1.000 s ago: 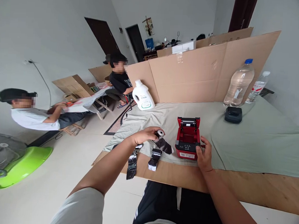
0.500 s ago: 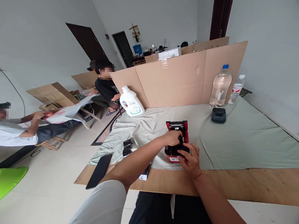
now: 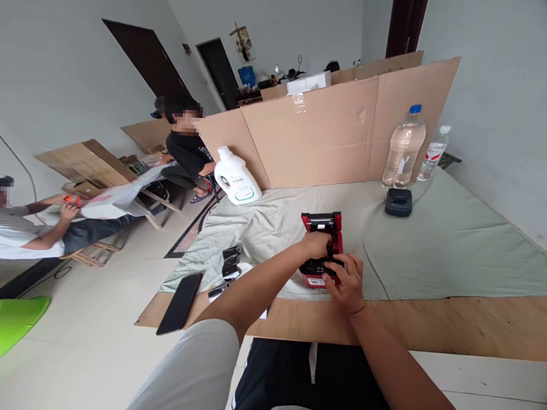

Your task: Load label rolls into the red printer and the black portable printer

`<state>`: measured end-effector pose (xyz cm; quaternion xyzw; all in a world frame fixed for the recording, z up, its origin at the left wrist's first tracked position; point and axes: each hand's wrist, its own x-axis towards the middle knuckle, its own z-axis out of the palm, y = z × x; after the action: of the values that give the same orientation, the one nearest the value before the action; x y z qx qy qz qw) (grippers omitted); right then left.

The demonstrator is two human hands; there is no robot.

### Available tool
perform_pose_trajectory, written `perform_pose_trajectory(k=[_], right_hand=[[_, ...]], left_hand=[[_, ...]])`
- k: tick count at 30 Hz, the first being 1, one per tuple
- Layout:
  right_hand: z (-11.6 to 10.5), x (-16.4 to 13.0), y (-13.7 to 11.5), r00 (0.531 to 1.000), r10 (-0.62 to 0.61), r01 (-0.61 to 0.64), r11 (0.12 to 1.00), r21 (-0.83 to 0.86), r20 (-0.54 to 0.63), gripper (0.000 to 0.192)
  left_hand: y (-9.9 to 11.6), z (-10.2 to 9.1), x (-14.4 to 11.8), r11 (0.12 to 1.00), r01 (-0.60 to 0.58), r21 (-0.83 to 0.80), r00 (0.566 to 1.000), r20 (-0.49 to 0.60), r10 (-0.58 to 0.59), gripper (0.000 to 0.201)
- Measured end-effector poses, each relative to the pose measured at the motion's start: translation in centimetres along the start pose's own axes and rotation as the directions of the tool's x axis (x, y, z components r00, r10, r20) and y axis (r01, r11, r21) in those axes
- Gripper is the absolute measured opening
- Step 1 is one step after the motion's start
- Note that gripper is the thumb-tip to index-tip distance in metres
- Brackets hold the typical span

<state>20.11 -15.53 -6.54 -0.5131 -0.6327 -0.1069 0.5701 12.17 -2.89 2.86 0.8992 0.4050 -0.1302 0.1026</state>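
Both hands are now on the small red and black box-shaped printer (image 3: 319, 247); one second ago the left hand held a small roll beside it and the right hand only touched its corner. Only one view exists, the head camera.

From the head view, the left hand (image 3: 316, 244) lies over the open middle of the printer, fingers curled down into it; whether it grips something inside I cannot tell, because the hand covers the place. The right hand (image 3: 345, 282) is closed around the front right corner of the printer. The printer stands on the pale green cloth (image 3: 436, 250) of the wooden counter (image 3: 455, 328), directly in front of the person, with its red lid standing open at the far side. Its long axis goes away from the person, and the two hands are equally near.

Left of the hands lie crumpled black wrapper pieces (image 3: 231, 263) and a flat black phone (image 3: 180, 294) at the counter edge. Farther back stand a white plastic detergent bottle (image 3: 235, 177), a large clear water bottle with blue cap (image 3: 403, 147), and a small black device (image 3: 398, 202). Two other persons sit at the left, well apart.
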Motion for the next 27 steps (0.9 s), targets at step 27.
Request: perform_pose_trajectory(k=[27], right_hand=[[0.0, 0.4, 0.4, 0.995, 0.015, -0.011, 0.999, 0.044, -0.100, 0.046]], left_hand=[[-4.2, 6.1, -5.4, 0.734, -0.552, -0.396, 0.501, -0.861, -0.088, 0.049]])
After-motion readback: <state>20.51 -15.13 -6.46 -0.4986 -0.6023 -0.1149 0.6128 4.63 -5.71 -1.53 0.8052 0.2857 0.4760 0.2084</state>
